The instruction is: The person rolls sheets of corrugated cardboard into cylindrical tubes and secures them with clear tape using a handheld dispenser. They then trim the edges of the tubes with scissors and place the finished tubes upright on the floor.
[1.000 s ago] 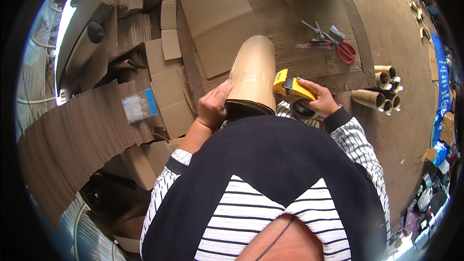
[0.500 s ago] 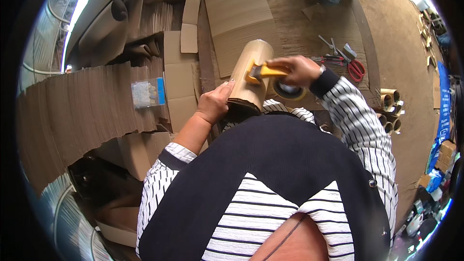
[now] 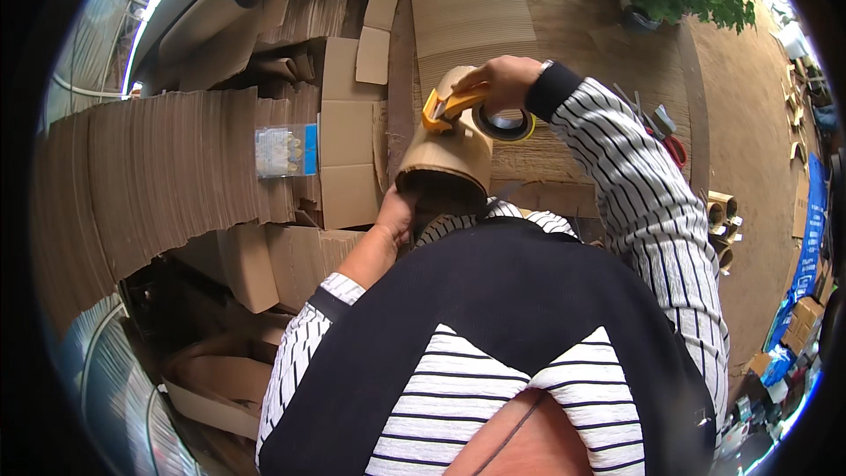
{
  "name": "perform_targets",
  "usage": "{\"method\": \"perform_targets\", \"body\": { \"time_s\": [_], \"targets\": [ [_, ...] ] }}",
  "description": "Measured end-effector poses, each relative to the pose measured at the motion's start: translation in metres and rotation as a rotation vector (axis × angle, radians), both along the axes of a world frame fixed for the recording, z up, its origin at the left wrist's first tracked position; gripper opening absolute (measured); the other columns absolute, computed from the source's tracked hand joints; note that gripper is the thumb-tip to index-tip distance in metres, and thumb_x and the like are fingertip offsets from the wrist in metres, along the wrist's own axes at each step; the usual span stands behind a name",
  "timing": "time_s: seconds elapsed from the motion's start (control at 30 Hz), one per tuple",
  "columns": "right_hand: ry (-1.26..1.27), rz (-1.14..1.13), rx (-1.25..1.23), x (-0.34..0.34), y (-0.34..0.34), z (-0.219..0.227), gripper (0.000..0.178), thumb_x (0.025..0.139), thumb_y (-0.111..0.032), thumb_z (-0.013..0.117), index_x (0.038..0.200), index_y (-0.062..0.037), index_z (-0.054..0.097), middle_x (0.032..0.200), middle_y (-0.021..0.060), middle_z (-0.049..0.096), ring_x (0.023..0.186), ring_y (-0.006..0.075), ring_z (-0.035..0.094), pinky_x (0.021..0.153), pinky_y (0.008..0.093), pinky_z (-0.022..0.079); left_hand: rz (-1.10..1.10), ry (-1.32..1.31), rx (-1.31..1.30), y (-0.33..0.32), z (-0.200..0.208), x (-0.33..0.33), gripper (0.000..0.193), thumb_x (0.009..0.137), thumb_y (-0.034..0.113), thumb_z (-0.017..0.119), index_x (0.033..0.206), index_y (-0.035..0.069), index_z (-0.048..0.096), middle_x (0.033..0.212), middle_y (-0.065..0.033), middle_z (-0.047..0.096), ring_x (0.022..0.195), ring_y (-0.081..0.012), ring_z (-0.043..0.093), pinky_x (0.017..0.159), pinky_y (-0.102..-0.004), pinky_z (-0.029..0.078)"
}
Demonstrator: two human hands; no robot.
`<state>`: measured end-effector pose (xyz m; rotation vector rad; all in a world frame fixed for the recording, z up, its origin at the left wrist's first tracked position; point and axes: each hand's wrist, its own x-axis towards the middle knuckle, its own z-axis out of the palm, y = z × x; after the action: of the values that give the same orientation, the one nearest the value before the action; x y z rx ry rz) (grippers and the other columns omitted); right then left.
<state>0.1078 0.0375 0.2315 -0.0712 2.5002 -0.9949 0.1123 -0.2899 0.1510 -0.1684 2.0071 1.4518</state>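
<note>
Starting at the left, we have a tall stack of cardboard point(image 3: 194, 159), and beside it the left hand point(image 3: 399, 212), up against the near left side of the cardboard tube point(image 3: 447, 157); its fingers are tucked out of sight, so we can't tell how far they open or whether they truly grip. That's our first worry: if that hold is loose, the tube could roll or twist under a push from above, and tape would land crooked. The tube itself sits right in front of our wearer's chest, at the near side of the work surface, and on its upper side we've got the yellow tape dispenser point(image 3: 434, 112). Press too hard there and we could see the thin wall dent; drag it at a slant and the strip may wrinkle. On we go to the right hand point(image 3: 502, 82), fingers curled firmly around the dispenser's handle, with the tape roll point(image 3: 505, 126) hanging just beyond the tube's right side, where a tilt of the wrist might knock roll against cardboard. And how does our tube point? The dark open mouth faces the wearer, the long axis running away from the body, leaning a little right toward its far end.
</note>
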Motion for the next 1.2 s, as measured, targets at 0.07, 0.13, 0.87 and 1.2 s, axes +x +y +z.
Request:
{"method": "perform_targets", "body": {
  "time_s": [0.07, 0.13, 0.87, 1.2],
  "targets": [
    [0.02, 0.195, 0.083, -0.018, -0.016, 0.003, 0.056, 0.074, -0.019, 0.072, 0.129, -0.0251, 0.066, 0.116, 0.0081, 0.071, 0.098, 0.0268, 0.069, 0.086, 0.0339, 0.055, -0.44, 0.48, -0.204, -0.017, 0.001, -0.009, 0.047, 0.088, 0.012, 0.066, 0.133, 0.005, 0.053, 0.113, -0.0166, 0.068, 0.105, -0.0306, 0.066, 0.091, -0.0403, 0.053],
    [0.023, 0.248, 0.129, -0.022, -0.027, 0.001, 0.054, 0.075, -0.021, 0.071, 0.129, -0.0254, 0.066, 0.117, 0.0076, 0.071, 0.099, 0.0262, 0.069, 0.086, 0.0333, 0.056, -0.682, 0.755, -0.414, -0.014, 0.019, -0.018, 0.057, 0.082, 0.007, 0.061, 0.137, 0.006, 0.048, 0.118, -0.0211, 0.065, 0.107, -0.0412, 0.064, 0.092, -0.0457, 0.052],
    [-0.49, 0.589, 0.527, -0.018, -0.037, -0.049, 0.037, 0.075, -0.025, 0.069, 0.111, -0.0212, 0.074, 0.1, 0.0062, 0.074, 0.088, 0.0224, 0.07, 0.076, 0.0369, 0.056, -0.786, 0.761, -0.384, -0.04, 0.0, -0.048, 0.054, 0.091, 0.007, 0.05, 0.144, 0.005, 0.046, 0.124, -0.0241, 0.063, 0.105, -0.0406, 0.066, 0.09, -0.0434, 0.055],
    [-0.052, -0.949, -0.174, 0.188, 0.061, -0.161, 0.073, 0.075, 0.0, 0.07, 0.144, 0.0025, 0.044, 0.131, 0.0139, 0.06, 0.108, 0.0223, 0.063, 0.095, 0.0283, 0.048, -0.39, 0.77, -0.27, 0.016, 0.041, -0.171, 0.036, 0.093, 0.027, 0.06, 0.114, -0.002, 0.061, 0.104, -0.0303, 0.066, 0.1, -0.0481, 0.062, 0.087, -0.0512, 0.051]
  ]
}}
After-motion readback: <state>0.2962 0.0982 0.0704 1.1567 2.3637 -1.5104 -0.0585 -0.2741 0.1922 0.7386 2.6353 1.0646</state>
